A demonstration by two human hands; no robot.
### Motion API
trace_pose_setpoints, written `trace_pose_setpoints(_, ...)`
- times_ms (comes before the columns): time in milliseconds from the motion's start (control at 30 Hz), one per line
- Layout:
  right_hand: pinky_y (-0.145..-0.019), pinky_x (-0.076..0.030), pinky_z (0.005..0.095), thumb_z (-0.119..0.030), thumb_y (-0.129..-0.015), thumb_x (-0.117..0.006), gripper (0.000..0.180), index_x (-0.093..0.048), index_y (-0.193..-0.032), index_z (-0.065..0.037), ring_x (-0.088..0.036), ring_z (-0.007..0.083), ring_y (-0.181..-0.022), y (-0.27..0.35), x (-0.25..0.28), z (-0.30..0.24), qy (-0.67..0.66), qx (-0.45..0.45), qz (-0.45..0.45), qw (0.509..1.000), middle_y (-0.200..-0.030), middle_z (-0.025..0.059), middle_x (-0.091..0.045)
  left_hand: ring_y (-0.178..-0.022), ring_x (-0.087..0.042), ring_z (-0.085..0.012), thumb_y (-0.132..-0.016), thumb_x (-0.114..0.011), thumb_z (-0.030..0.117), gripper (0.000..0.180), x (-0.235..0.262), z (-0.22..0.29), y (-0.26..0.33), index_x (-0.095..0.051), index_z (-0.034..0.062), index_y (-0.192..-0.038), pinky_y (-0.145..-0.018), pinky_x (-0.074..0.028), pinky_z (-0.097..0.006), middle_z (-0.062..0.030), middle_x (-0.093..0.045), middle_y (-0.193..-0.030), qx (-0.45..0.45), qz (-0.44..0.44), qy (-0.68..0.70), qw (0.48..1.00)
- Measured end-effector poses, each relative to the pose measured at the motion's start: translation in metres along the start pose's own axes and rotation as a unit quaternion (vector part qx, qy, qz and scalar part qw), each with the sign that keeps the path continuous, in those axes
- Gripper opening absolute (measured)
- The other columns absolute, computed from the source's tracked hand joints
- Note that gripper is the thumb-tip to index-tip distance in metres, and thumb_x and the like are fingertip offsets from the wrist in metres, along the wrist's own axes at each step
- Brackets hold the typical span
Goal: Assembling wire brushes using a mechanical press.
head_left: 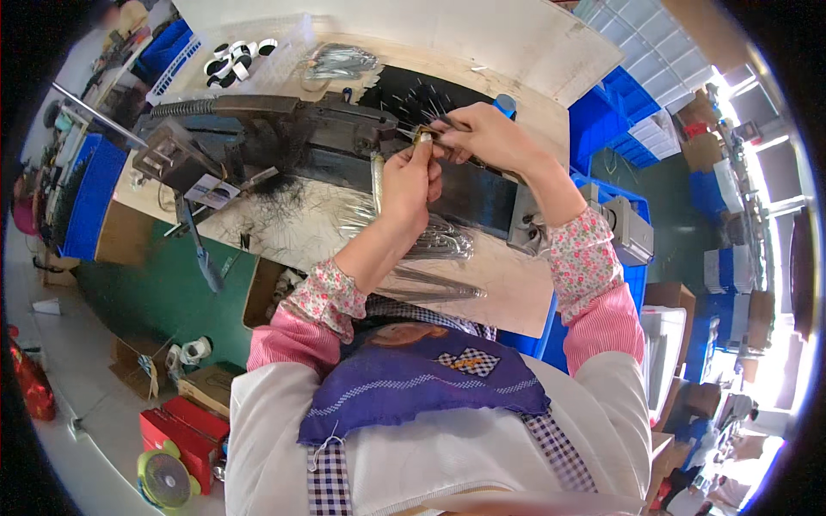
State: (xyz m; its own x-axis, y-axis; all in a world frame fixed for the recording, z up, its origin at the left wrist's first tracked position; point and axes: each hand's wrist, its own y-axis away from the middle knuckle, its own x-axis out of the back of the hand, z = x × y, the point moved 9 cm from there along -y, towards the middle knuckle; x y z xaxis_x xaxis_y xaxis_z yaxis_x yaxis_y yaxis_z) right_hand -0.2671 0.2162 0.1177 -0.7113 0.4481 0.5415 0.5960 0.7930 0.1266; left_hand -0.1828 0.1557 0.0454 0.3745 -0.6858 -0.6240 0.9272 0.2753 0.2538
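Partly hidden, one small brass-coloured piece [422, 132] is pinched in the left hand [407, 187], while the right hand [490, 139] holds one dark, slender tool [453, 123], its kind unclear.

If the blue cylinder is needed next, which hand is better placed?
Probably the right hand: it is closer to the blue cylinder, while the left hand is farther off, lower in view, holding a small gold part. Both hands look occupied, though, so the right may need freeing first.
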Motion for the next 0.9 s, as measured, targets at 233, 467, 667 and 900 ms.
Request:
trace_pose_setpoints(233, -0.061, -0.056, 0.0262, -0.011, -0.089, -0.061, 0.022, -0.064, -0.103, 0.006, -0.065, 0.0156, -0.066, -0.013, 0.01, 0.008, -0.134, -0.059, -0.057, 0.988, -0.09, 0.0125, -0.067, -0.06, -0.042, -0.0128, -0.098, -0.045, 0.036, 0.031, -0.003, -0.005, -0.007, -0.05, 0.0065, -0.09, -0.056, -0.032, -0.029, -0.0012, -0.046, -0.069, 0.005, -0.038, 0.006, 0.999)
trace_pose_setpoints(467, -0.078, -0.05, 0.0351, -0.023, -0.094, -0.053, 0.029, -0.061, -0.118, -0.008, -0.059, 0.0256, -0.094, -0.008, 0.021, -0.023, 0.297, 0.133, 0.024, 0.945, -0.104, 0.0114, -0.063, -0.121, -0.045, -0.0263, -0.093, -0.03, 0.064, 0.078, -0.037, 0.003, -0.002, -0.038, -0.006, -0.127, -0.105, -0.035, -0.039, -0.0156, -0.049, -0.123, 0.107, -0.089, 0.234, 0.962)
trace_pose_setpoints(667, -0.078, -0.048, 0.0383, -0.014, -0.079, -0.062, 0.032, -0.066, -0.11, -0.011, -0.056, 0.0291, -0.089, 0.041, -0.007, -0.07, 0.449, 0.238, 0.172, 0.844, -0.109, 0.0117, -0.059, -0.118, -0.048, -0.0269, -0.093, -0.03, 0.064, 0.077, -0.026, 0.014, 0.003, -0.043, -0.006, -0.123, -0.106, -0.034, -0.039, -0.0164, -0.052, -0.121, 0.121, -0.116, 0.288, 0.943)
trace_pose_setpoints(900, -0.069, -0.044, 0.0357, -0.009, -0.075, -0.065, 0.013, -0.071, -0.087, -0.009, -0.061, 0.0236, -0.074, 0.027, 0.026, -0.051, 0.211, 0.138, 0.205, 0.946, -0.073, 0.0056, -0.06, -0.123, -0.043, -0.0232, -0.094, -0.033, 0.061, 0.071, -0.015, 0.017, 0.011, -0.042, -0.0018, -0.126, -0.11, -0.03, -0.038, -0.0122, -0.047, -0.129, 0.073, -0.124, 0.285, 0.948)
